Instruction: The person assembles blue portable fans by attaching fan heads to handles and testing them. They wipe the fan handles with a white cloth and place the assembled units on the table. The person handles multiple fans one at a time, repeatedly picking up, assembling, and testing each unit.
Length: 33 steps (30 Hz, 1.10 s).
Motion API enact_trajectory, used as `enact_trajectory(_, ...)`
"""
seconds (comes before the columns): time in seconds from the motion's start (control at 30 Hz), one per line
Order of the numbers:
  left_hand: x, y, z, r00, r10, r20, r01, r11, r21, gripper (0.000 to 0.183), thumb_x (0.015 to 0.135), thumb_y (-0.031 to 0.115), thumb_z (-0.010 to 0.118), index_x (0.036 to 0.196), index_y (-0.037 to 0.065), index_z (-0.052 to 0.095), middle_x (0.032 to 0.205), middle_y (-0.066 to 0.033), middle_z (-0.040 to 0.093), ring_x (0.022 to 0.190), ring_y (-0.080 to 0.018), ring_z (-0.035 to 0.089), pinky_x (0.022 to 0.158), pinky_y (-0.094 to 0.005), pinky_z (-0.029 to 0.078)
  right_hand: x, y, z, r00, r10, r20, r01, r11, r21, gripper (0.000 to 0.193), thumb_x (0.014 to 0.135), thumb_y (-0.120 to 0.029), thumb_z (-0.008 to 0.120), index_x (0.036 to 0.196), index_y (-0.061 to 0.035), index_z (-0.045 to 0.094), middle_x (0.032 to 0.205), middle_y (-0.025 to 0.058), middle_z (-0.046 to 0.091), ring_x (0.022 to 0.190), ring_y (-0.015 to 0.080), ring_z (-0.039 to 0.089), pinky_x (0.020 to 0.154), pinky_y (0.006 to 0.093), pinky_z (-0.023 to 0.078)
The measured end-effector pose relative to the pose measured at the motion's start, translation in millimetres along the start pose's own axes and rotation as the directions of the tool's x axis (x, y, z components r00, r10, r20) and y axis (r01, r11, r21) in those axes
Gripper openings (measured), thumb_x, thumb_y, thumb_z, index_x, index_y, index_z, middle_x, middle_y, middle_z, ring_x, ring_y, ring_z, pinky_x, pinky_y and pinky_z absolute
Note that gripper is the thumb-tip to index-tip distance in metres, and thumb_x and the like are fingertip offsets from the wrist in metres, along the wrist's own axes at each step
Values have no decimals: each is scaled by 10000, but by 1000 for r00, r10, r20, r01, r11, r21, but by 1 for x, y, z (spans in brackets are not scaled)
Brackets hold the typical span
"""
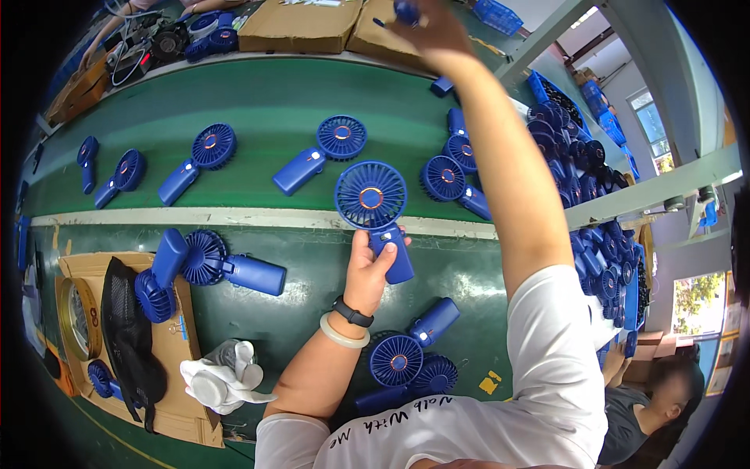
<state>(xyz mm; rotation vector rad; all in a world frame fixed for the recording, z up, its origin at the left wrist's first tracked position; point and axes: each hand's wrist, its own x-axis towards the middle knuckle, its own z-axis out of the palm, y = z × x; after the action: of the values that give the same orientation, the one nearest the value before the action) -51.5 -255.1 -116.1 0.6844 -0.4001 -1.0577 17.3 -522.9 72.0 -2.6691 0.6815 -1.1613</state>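
Observation:
My left hand (371, 266) is closed around the handle of a blue handheld fan (371, 195), its round grille facing up and my thumb near the button. My right arm stretches far across the belt; my right hand (437, 31) is dark and blurred at the top edge. A small blue thing (406, 12) shows at its fingers, but whether it is gripped is unclear. On the bench close to my body, a blue fan (396, 360) lies beside other fans. Two more fans (205, 257) rest to the left of my left hand.
Several blue fans (341, 137) lie spaced along the green belt (258, 102). Cardboard boxes (297, 27) stand beyond it. On the left, a cardboard tray (187, 375) holds a black mesh pouch (133, 336) and tape roll (78, 316). Fans (605, 258) are heaped at right, near another person (652, 406).

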Motion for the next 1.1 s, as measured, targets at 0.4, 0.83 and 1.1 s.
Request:
enact_trajectory(0.4, 0, -4, 2, 996, -24, 81, 27, 999, -42, 425, 877, 66, 554, 1255, 26, 364, 1140, -137, 536, 1032, -218, 564, 908, -351, 454, -172, -30, 107, 844, 107, 525, -220, 963, 158, 435, 857, -326, 588, 1259, -177, 514, 1041, 175, 497, 830, 279, 632, 727, 343, 531)
enact_trajectory(0.83, -1, -2, 1, 997, -76, 31, 76, 997, 15, 467, 887, 133, 552, 1295, 57, 339, 1158, -153, 539, 1013, -250, 588, 840, -351, 490, -203, 27, 74, 746, 308, 591, -650, 526, 547, 387, 865, -208, 562, 1176, 3, 466, 1078, 137, 535, 890, 262, 594, 803, 387, 485)
enact_trajectory(1.1, 0, 0, 8, 998, -60, 22, 61, 998, -18, 422, 883, 88, 551, 1259, 56, 363, 1128, -100, 540, 990, -204, 578, 846, -330, 485, -295, 16, -29, 697, 85, 712, -358, -819, 449, 463, 901, -352, 451, 1242, -40, 410, 1087, 141, 480, 805, 210, 490, 649, 328, 459)
